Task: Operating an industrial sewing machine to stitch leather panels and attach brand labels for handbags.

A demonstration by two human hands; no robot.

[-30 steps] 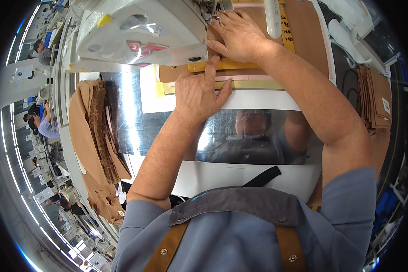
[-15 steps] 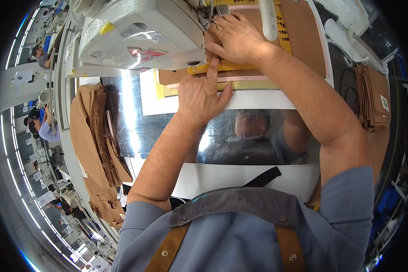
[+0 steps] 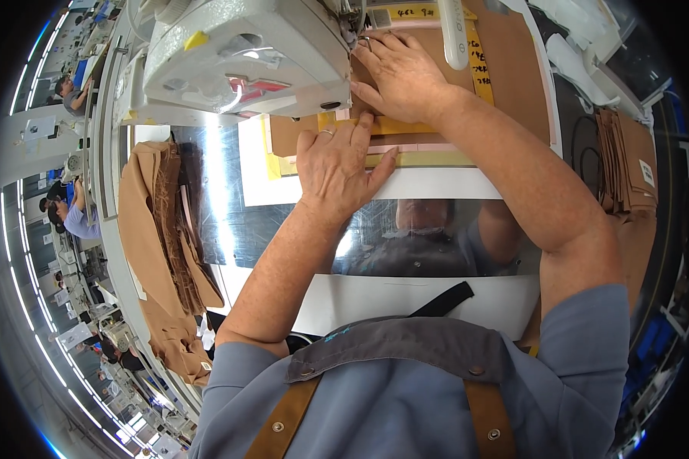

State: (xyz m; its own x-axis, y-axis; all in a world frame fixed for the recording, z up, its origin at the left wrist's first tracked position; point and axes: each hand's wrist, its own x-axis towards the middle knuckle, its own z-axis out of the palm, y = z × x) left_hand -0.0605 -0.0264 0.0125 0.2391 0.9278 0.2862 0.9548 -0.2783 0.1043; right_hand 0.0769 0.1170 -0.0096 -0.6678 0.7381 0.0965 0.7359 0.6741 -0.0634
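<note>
Brown fabric [image 3: 513,76] lies on a white sheet under the head of a white sewing machine [image 3: 245,69], with yellow strips [image 3: 406,125] framing part of it. My right hand [image 3: 400,79] rests palm down on the fabric beside the needle area, fingers stretched forward. My left hand [image 3: 334,164] lies nearer to me at the sheet's front border, its fingers over the fabric edge and its thumb out to the right by a pale yellow strip [image 3: 429,159]. Neither hand grips anything that I can see. The machine head partly hides the needle.
A shiny metal plate [image 3: 275,237] covers the table in front of me. Brown fabric pieces are heaped at the left [image 3: 149,222], and a folded brown stack [image 3: 624,161] hangs at the right. A white rod-shaped device [image 3: 455,38] hangs over the work. Other people sit far left.
The white sheet and the fabric on it have slid slightly toward me, and my right hand has come with them. My left index finger has drawn back closer to the other fingers.
</note>
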